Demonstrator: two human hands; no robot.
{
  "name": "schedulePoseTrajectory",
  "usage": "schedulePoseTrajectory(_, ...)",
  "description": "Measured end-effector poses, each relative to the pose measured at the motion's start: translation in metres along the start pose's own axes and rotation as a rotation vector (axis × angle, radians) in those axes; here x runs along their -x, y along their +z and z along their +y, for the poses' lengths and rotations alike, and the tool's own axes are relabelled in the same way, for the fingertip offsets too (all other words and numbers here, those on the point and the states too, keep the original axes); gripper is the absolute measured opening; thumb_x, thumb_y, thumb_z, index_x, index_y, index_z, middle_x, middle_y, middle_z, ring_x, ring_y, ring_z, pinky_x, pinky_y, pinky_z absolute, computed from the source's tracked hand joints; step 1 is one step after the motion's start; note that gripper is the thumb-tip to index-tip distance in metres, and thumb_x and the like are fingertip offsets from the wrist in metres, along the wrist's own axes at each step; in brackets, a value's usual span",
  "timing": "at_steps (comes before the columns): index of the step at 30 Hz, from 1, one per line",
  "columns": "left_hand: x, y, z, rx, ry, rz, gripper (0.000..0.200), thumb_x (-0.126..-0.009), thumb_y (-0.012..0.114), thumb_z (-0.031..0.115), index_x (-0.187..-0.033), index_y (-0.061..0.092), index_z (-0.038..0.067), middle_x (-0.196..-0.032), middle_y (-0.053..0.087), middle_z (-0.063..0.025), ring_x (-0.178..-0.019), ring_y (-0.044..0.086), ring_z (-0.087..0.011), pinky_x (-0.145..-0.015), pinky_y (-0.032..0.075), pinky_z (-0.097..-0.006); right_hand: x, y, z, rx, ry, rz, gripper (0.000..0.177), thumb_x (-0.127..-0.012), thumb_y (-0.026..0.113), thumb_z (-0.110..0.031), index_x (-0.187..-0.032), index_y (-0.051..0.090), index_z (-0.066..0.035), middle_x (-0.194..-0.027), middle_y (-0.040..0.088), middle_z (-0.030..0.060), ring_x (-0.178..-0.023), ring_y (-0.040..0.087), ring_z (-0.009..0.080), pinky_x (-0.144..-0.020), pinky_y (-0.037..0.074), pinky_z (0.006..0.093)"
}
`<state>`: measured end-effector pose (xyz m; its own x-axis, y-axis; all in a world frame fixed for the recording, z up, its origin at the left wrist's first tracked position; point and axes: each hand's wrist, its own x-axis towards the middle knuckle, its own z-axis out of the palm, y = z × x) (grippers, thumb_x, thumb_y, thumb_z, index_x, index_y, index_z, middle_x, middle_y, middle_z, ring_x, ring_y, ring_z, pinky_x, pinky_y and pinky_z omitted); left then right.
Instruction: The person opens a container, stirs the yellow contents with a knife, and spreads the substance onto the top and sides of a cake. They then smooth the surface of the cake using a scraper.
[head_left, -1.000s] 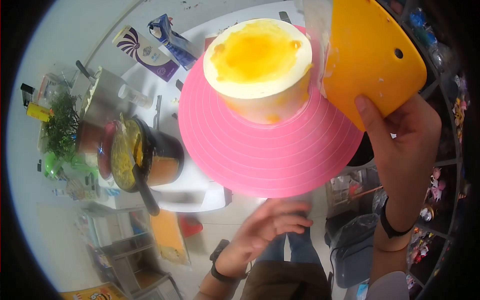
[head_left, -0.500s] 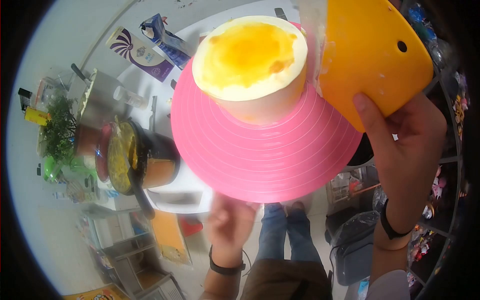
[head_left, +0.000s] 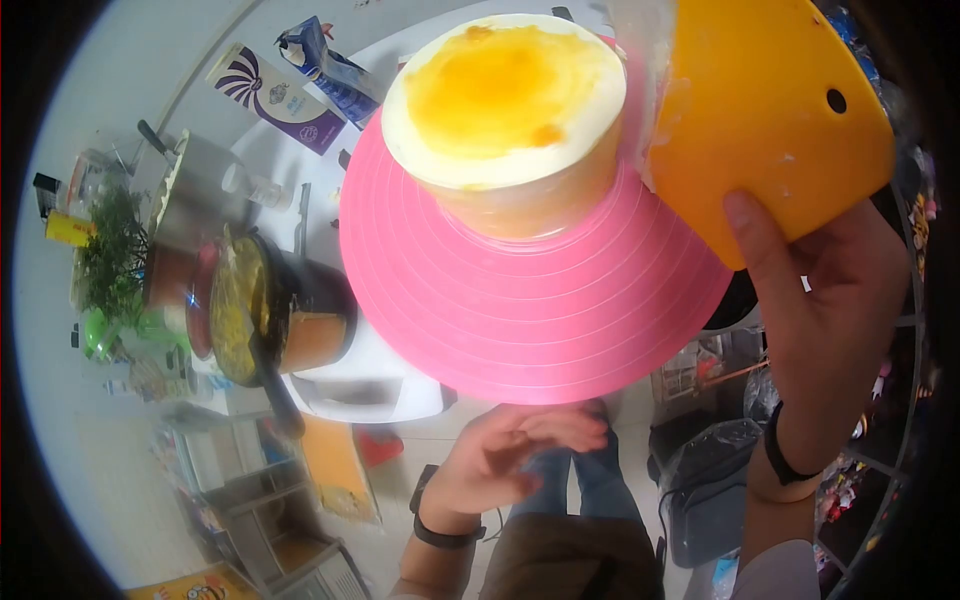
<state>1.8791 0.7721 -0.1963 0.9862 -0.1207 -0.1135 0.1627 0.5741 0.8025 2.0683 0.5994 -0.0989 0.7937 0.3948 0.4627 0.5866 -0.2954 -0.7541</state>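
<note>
A cream-coloured round cake (head_left: 510,120) with an orange-yellow patch on top stands on a pink ringed turntable (head_left: 540,320). My right hand (head_left: 825,280) grips a large yellow scraper (head_left: 770,120) by its lower edge, thumb on the near face. The scraper is upright at the cake's right side, its left edge coated with pale cream; whether it touches the cake is hard to tell. Just below the turntable's front rim is my left hand (head_left: 520,450), fingers apart and slightly blurred, holding nothing.
Left on the white table (head_left: 365,395) are a black pot (head_left: 325,310), a yellow-filled bowl (head_left: 240,310) with a dark handle, a steel pot (head_left: 200,190), a small white-capped jar (head_left: 255,187) and cartons (head_left: 275,97). Shelves (head_left: 870,360) with small items line the right.
My left hand has moved right along the turntable's front rim and its fingers have spread. My right hand and the scraper have shifted slightly right. The cake appears slightly higher in view.
</note>
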Motion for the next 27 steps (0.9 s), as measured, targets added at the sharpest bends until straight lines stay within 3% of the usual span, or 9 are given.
schedulePoseTrajectory(2,-0.009,-0.017,-0.002,0.074,0.238,0.125,0.076,-0.065,0.049,0.004,-0.140,0.033,-0.005,-0.140,0.042,-0.0261,-0.129,0.042,-0.0433,-0.109,0.031,-0.0585,0.001,0.001,0.002,-0.009,-0.003,0.007,0.023,-0.090,0.067,-0.014,-0.108,0.060,0.000,-0.098,0.070,0.0113,-0.089,0.070,0.0171,-0.078,0.054,0.0256)
schedulePoseTrajectory(4,-0.018,0.003,0.013,0.388,0.462,0.626,0.081,-0.064,0.051,0.002,-0.141,0.031,-0.005,-0.142,0.040,-0.0266,-0.122,0.048,-0.0460,-0.105,0.036,-0.0569,0.002,0.001,0.000,0.004,0.003,0.012,0.023,-0.090,0.067,-0.014,-0.108,0.060,0.000,-0.097,0.070,0.0113,-0.089,0.070,0.0170,-0.078,0.054,0.0256)
schedulePoseTrajectory(9,0.001,0.000,-0.001,0.089,0.103,0.038,0.082,-0.066,0.051,0.005,-0.144,0.028,-0.002,-0.143,0.040,-0.0231,-0.136,0.033,-0.0407,-0.110,0.028,-0.0588,0.003,-0.001,0.003,0.111,-0.074,-0.006,0.022,-0.090,0.066,-0.013,-0.107,0.060,0.000,-0.094,0.070,0.0108,-0.087,0.070,0.0155,-0.075,0.054,0.0240)
schedulePoseTrajectory(13,-0.014,-0.003,0.012,0.426,0.520,0.607,0.091,-0.063,0.059,0.007,-0.147,0.025,-0.001,-0.149,0.033,-0.0222,-0.137,0.033,-0.0404,-0.104,0.032,-0.0632,0.002,-0.006,-0.002,0.179,0.020,-0.072,0.021,-0.090,0.067,-0.013,-0.106,0.061,0.000,-0.094,0.070,0.0098,-0.084,0.069,0.0136,-0.073,0.053,0.0222)
schedulePoseTrajectory(16,-0.002,-0.006,-0.015,0.383,0.339,0.102,0.090,-0.065,0.063,0.011,-0.146,0.025,-0.002,-0.150,0.031,-0.0217,-0.135,0.036,-0.0403,-0.104,0.032,-0.0623,-0.001,-0.009,-0.007,0.233,0.092,-0.116,0.021,-0.090,0.067,-0.012,-0.106,0.061,0.000,-0.093,0.070,0.0095,-0.082,0.069,0.0126,-0.072,0.052,0.0216)
schedulePoseTrajectory(18,0.001,0.009,-0.003,0.046,0.101,0.099,0.088,-0.068,0.066,0.016,-0.146,0.027,0.000,-0.148,0.034,-0.0215,-0.132,0.041,-0.0405,-0.104,0.034,-0.0606,0.003,-0.003,0.000,0.153,-0.042,-0.053,0.021,-0.090,0.067,-0.012,-0.106,0.061,0.001,-0.093,0.070,0.0096,-0.082,0.069,0.0124,-0.072,0.052,0.0216)
schedulePoseTrajectory(22,-0.015,-0.002,0.009,0.225,0.442,0.422,0.075,-0.077,0.060,0.023,-0.142,0.033,-0.001,-0.138,0.046,-0.0221,-0.131,0.042,-0.0404,-0.109,0.033,-0.0540,0.005,0.000,0.002,0.138,-0.097,-0.013,0.021,-0.090,0.067,-0.011,-0.105,0.061,0.001,-0.093,0.070,0.0097,-0.081,0.069,0.0121,-0.071,0.052,0.0213)
schedulePoseTrajectory(24,-0.016,0.003,0.004,0.253,0.508,0.257,0.069,-0.077,0.056,0.017,-0.140,0.035,0.000,-0.138,0.046,-0.0228,-0.134,0.038,-0.0385,-0.112,0.030,-0.0546,0.005,0.000,0.001,0.128,-0.074,-0.011,0.020,-0.090,0.067,-0.011,-0.105,0.061,0.001,-0.093,0.070,0.0096,-0.080,0.069,0.0122,-0.071,0.052,0.0213)
schedulePoseTrajectory(27,-0.005,0.021,0.009,-0.068,-0.107,-0.064,0.070,-0.073,0.051,0.009,-0.141,0.036,0.001,-0.139,0.045,-0.0226,-0.135,0.037,-0.0360,-0.114,0.025,-0.0568,0.005,0.001,0.000,0.117,-0.067,-0.019,0.020,-0.090,0.067,-0.011,-0.105,0.061,0.001,-0.092,0.070,0.0096,-0.080,0.069,0.0123,-0.071,0.052,0.0214)
